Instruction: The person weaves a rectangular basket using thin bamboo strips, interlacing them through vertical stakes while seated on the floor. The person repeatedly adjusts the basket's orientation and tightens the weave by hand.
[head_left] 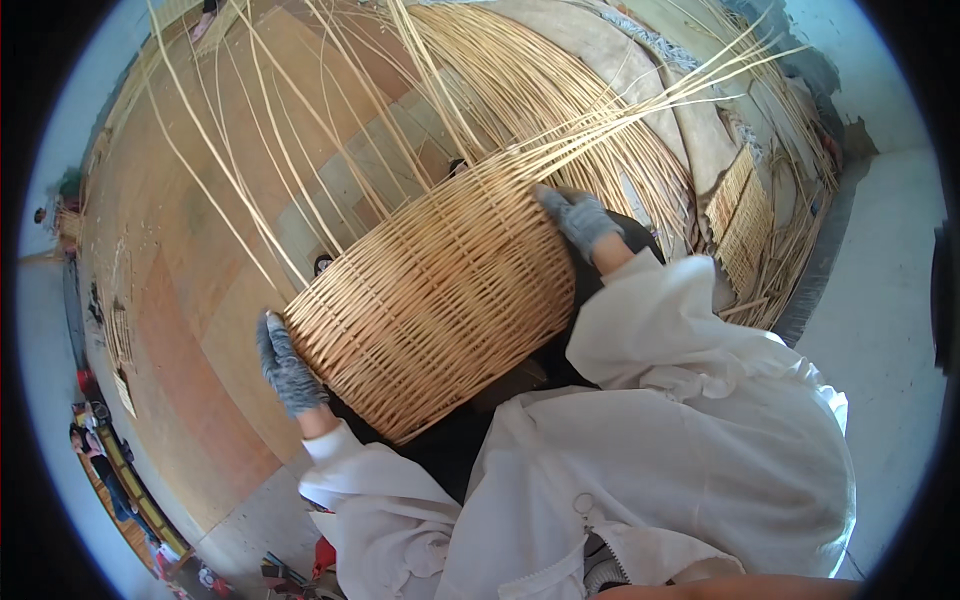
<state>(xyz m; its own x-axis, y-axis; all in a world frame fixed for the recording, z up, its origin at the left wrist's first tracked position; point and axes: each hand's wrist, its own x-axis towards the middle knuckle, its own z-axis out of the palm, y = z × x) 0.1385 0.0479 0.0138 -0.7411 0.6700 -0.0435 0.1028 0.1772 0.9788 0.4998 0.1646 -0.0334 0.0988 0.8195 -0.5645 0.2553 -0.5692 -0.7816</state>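
Observation:
A half-woven wicker basket [440, 300] tilts across my lap, its tightly woven side facing me. Long bare willow rods [290, 130] rise from its far edge, and more rods [680, 100] fan out together to the upper right. In a grey glove with bare fingertips, my left hand [287, 365] grips the basket's left end, fingers along the outside. My right hand [582, 218], gloved alike, clasps the upper right end. Both thumbs are partly hidden, and the basket's inside is turned out of sight.
Beyond the basket at upper right lies a big bundle of loose rods [560, 90], with beige cloth [660, 110] beside it. A small woven mat [740, 220] lies at right near a white wall [880, 290]. Brown boards [190, 330] cover the floor at left.

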